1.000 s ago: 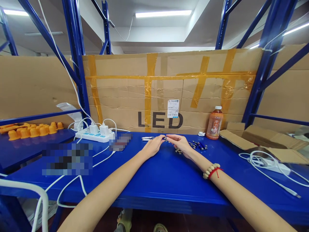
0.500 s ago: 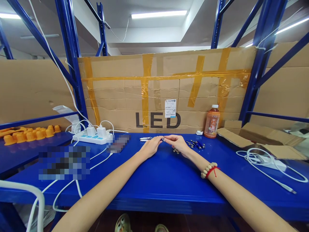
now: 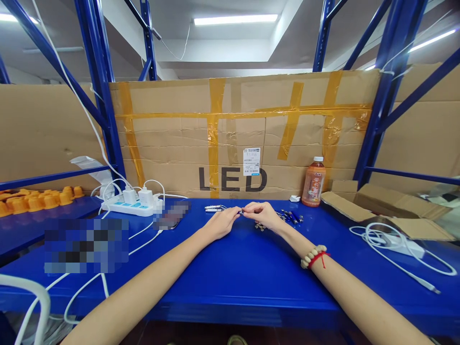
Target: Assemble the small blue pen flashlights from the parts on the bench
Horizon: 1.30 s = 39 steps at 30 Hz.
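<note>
My left hand (image 3: 223, 223) and my right hand (image 3: 263, 215) meet fingertip to fingertip above the blue table (image 3: 244, 268). Between their pinched fingers is a small shiny metal part (image 3: 241, 212), too small to name. Both hands are closed around it. Just behind my left hand lie slim silver metal pieces (image 3: 214, 208) that look like pens. Under and beside my right hand are small round metal pieces (image 3: 260, 226). To its right is a little heap of blue and silver parts (image 3: 292, 217). A beaded bracelet (image 3: 313, 256) with a red string circles my right wrist.
At the back right stands a bottle of orange drink (image 3: 314, 182), near an open cardboard box (image 3: 388, 206) and a coiled white cable with adapter (image 3: 398, 244). On the left are a white power strip (image 3: 132, 206), a phone (image 3: 172, 215) and orange cups (image 3: 39, 201). Cardboard (image 3: 172, 143) walls the back.
My view has shifted slightly. The fingertips of my two hands have drawn a little apart around the small metal part, and both hands stay in nearly the same place.
</note>
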Tool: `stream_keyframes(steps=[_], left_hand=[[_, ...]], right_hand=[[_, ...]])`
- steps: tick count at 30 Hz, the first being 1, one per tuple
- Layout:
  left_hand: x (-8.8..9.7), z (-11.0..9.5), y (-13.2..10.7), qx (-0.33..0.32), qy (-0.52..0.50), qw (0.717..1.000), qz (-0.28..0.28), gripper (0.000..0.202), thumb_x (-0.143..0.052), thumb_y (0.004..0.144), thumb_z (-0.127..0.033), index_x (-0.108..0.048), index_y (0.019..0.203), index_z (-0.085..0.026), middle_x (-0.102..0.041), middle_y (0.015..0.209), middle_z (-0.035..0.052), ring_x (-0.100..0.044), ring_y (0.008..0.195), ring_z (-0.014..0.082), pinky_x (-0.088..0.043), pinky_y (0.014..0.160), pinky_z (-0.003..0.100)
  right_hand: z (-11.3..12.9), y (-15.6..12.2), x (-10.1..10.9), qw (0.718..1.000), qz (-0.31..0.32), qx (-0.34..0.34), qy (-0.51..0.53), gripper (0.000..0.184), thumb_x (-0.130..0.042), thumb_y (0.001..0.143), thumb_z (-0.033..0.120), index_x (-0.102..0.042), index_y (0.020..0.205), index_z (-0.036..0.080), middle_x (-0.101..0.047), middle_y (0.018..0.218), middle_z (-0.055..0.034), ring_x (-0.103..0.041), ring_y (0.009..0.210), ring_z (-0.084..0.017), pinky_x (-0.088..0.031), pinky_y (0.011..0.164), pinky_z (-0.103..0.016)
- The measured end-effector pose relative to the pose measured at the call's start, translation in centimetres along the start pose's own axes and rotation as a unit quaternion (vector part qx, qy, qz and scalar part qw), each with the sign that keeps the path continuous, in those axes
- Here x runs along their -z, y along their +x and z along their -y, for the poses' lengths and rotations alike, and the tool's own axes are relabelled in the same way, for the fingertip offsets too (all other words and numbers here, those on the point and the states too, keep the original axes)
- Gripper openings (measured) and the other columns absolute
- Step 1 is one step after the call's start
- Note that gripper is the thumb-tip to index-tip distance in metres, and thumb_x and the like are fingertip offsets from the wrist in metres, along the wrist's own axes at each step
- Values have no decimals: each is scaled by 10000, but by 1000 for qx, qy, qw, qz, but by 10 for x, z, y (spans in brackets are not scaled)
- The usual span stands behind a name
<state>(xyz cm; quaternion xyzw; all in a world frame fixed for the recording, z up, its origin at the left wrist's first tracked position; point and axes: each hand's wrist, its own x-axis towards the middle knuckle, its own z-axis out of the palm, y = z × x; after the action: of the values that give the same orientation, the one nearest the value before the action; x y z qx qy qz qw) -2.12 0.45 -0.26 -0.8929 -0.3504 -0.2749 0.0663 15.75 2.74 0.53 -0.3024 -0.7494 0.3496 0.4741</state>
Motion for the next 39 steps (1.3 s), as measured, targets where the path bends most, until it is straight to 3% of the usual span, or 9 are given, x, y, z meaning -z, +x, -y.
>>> stream_keyframes(steps=[8,16,26,39], left_hand=[[-1,0,-1,-4,26,999,27,218,-249,898,-234,-375,1067,-180,-560,1042,79,-549,932,174,-441,762,290],[-2,-1,0,0,30,999,13,159,-293,890,-232,-350,1025,-171,-555,1071,93,-557,943,185,-463,736,290],[-8,6,1,-32,94,995,-8,203,-260,898,-253,-407,986,-145,-574,946,101,-560,902,194,-462,748,310],[-6,5,3,7,15,1000,-8,186,-266,899,-261,-383,1009,-168,-563,1014,92,-547,946,179,-452,772,302]], right_hand=[[-5,-1,-3,1000,-3,-1,11,272,-708,504,381,-654,581,125,-612,729,-61,-526,603,-117,-389,438,-213],[-1,-3,-5,1000,-16,-3,4,288,-700,497,413,-626,534,137,-596,652,-35,-525,606,-118,-420,524,-241],[-2,-6,-6,997,-12,-82,-4,343,-692,482,437,-622,613,128,-596,660,-23,-476,518,-80,-351,434,-205],[2,-3,-6,994,-33,-99,-17,391,-675,513,458,-656,691,110,-580,584,-16,-380,431,-43,-309,365,-179]])
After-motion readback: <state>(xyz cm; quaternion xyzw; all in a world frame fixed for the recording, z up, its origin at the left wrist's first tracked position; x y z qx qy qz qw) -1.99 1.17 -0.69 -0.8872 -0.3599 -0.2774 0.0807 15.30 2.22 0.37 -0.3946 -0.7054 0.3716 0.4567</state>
